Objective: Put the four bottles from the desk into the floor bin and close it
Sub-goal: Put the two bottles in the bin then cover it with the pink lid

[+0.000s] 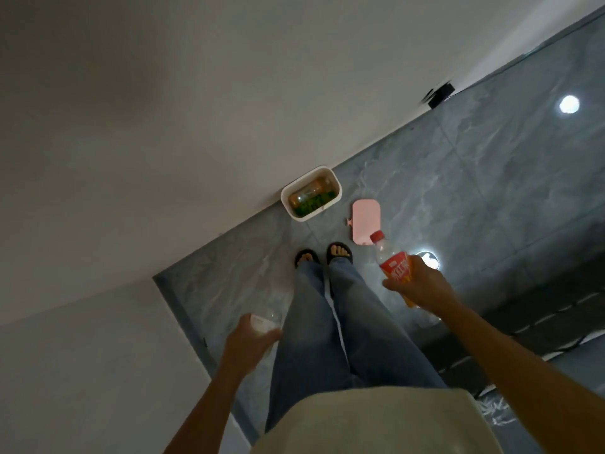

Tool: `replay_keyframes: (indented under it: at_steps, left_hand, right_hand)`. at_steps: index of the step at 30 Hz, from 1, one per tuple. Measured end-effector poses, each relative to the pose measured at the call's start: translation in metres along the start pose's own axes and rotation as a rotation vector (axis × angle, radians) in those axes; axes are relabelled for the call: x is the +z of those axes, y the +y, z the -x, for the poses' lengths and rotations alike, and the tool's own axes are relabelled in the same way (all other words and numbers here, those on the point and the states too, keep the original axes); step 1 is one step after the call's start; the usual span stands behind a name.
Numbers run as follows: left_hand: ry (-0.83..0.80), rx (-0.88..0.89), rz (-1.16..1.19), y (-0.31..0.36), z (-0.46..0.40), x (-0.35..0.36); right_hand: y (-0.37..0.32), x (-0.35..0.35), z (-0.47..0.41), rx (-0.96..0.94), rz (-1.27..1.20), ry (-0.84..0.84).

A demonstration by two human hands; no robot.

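Observation:
A white floor bin (337,184) stands open against the wall, straight ahead of my feet. Inside it lie an orange-tinted bottle (307,191) and a green-labelled bottle (314,202) side by side. The bin's pink lid (366,221) lies flat on the tiles just right of the bin. My right hand (420,283) grips a bottle with a red cap and a red-and-orange label (391,258), held neck forward over the floor near the lid. My left hand (250,339) holds a clear, see-through bottle (273,309) beside my left leg.
White walls run along the left and behind the bin, with a wall corner near my left hand. Grey marble tiles (474,178) stretch to the right, showing bright lamp reflections. A small black object (442,93) sits at the wall base far off. Dark furniture edges lie at lower right.

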State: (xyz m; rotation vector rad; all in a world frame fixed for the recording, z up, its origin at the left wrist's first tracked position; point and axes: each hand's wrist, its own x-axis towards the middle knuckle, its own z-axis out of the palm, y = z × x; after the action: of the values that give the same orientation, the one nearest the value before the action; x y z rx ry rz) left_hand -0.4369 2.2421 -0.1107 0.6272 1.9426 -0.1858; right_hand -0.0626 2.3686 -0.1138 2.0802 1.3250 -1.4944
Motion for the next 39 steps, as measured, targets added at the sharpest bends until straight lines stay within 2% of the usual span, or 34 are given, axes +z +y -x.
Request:
replay_keyframes:
  at_steps: [5, 15, 21, 26, 31, 39]
  left_hand:
    - [-0.004, 0.001, -0.036, 0.016, -0.047, -0.002]
    - [0.005, 0.288, 0.031, 0.13, -0.244, 0.043]
    - [0.112, 0.393, 0.107, 0.16, -0.362, 0.072]
    - [0.206, 0.525, 0.106, 0.167, -0.432, 0.088]
    - [0.226, 0.622, 0.131, 0.172, -0.477, 0.102]
    - [0.235, 0.66, 0.024, 0.193, -0.515, 0.117]
  right_hand:
    - [-0.054, 0.008, -0.074, -0.109, 0.113, -0.014]
    - [-0.114, 0.074, -0.279, -0.371, 0.398, 0.059]
    - [-0.127, 0.122, -0.405, -0.595, 0.597, 0.133]
    - [-0.131, 0.159, -0.493, -0.757, 0.932, 0.12]
    - [-0.128, 0.184, -0.541, -0.837, 0.988, 0.11]
    - [-0.121, 0.193, -0.561, -0.787, 0.977, 0.074]
